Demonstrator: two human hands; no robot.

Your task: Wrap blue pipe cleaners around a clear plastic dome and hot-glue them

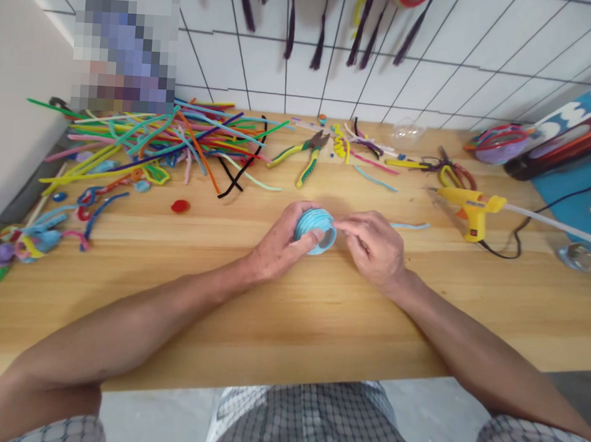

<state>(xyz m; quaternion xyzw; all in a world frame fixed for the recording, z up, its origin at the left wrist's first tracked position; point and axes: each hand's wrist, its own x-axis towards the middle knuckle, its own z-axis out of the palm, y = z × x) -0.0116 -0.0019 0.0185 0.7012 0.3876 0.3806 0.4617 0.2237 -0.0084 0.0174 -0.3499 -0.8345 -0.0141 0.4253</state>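
Observation:
My left hand [285, 242] is wrapped round a hollow light-blue ball [311, 223], which looks wound from pipe cleaner. Its round opening faces right, and my left thumb lies over the rim. Close by on the right, my right hand [374, 247] has its fingers drawn together, the index fingertip reaching the ball's edge. Whatever those fingers may pinch is too small to make out. Past the right knuckles a thin light-blue pipe cleaner piece [411, 225] lies on the wooden table [248, 341].
Loose coloured pipe cleaners [180, 140] are heaped at the back left. Pliers [307, 156] lie behind my hands, with scissors [456, 174] farther right. A yellow glue gun [474, 208] with a cord stands on the right. A red piece [180, 206] lies at left.

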